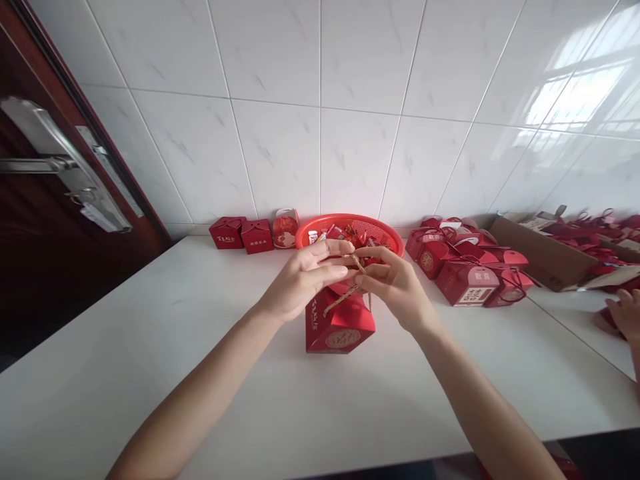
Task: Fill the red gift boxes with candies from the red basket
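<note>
A red gift box (340, 327) with a round gold emblem stands on the white table in front of me. Over its top, a twisted tan cord (341, 300) runs between my hands, one end hanging down across the box. My left hand (313, 273) is at the cord from the left, its fingers closed toward the strand. From the right, my right hand (393, 283) pinches the cord between thumb and fingers. Part of the box's top is hidden behind my fingers.
Behind the box sits a red plastic basket (300, 233) of wrapped sweets. Three small boxes (257, 237) stand at back left. Several red boxes (467, 280) cluster at right, beside an open cardboard carton (547, 257). Another person's hand (627, 313) shows at the right edge.
</note>
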Demonstrator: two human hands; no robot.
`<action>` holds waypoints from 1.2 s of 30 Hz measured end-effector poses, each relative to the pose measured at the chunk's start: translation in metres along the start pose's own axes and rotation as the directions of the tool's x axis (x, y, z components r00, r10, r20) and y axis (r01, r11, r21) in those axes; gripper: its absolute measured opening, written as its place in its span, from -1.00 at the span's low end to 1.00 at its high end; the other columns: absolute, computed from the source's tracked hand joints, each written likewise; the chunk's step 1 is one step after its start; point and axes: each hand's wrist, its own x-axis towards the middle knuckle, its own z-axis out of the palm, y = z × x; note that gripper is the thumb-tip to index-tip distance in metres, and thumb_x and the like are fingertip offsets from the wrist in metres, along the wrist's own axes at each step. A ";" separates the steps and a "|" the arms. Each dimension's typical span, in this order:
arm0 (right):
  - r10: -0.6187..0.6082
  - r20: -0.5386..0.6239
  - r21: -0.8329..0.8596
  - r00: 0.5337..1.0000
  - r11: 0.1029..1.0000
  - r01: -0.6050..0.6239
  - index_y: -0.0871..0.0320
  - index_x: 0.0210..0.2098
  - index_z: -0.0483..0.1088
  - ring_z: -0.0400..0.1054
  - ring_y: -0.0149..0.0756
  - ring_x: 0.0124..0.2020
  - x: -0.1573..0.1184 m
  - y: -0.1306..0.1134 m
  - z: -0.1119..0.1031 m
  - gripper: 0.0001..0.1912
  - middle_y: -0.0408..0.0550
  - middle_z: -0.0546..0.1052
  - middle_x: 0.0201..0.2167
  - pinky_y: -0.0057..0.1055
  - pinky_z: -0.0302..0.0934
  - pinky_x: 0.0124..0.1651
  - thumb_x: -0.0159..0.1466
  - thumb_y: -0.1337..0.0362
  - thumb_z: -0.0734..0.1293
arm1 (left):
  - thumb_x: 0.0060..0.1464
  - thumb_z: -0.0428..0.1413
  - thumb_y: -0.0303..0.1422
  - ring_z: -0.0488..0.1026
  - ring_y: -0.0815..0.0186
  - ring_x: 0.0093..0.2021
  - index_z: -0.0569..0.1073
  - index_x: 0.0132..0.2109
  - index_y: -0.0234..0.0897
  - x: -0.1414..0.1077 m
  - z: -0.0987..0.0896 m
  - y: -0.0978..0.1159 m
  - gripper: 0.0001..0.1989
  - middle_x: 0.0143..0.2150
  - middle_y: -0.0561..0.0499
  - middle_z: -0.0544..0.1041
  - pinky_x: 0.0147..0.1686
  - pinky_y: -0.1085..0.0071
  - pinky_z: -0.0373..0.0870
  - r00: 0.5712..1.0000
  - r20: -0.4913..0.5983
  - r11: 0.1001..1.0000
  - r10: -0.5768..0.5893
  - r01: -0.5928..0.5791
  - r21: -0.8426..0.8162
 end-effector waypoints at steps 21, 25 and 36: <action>-0.115 -0.108 -0.594 0.987 0.804 0.029 0.16 -0.28 0.50 0.33 -0.36 -0.49 -0.007 -0.051 -0.064 -0.80 -0.24 0.37 -0.57 -0.30 0.28 -0.31 0.06 0.40 0.37 | 0.13 0.18 -0.06 0.35 0.06 0.22 0.38 0.19 -0.12 0.004 0.002 -0.049 -0.47 0.23 -0.08 0.37 0.19 0.12 0.33 0.983 0.183 0.678 -0.015 -0.124 0.724; -0.231 -0.313 -0.707 0.921 0.704 -0.064 0.17 -0.37 0.52 0.44 -0.27 -0.38 -0.032 -0.088 -0.121 -0.85 -0.08 0.54 -0.43 -0.31 0.32 -0.30 0.01 0.36 0.43 | 0.10 0.17 0.01 0.34 0.06 0.24 0.45 0.12 -0.15 0.008 -0.006 -0.045 -0.48 0.23 -0.07 0.39 0.23 0.13 0.31 0.986 0.151 0.689 -0.067 -0.063 0.722; -0.271 -0.738 -0.659 0.618 0.487 -0.573 0.15 -0.53 0.49 0.29 -0.32 -0.52 -0.073 -0.104 -0.268 -0.87 -0.17 0.46 -0.62 -0.34 0.19 -0.37 -0.07 0.49 0.43 | -0.01 0.24 -0.03 0.49 0.21 -0.15 0.55 -0.13 -0.23 0.024 -0.019 -0.063 -0.59 -0.19 -0.02 0.59 -0.10 0.29 0.43 0.922 0.213 0.799 -0.324 0.146 0.583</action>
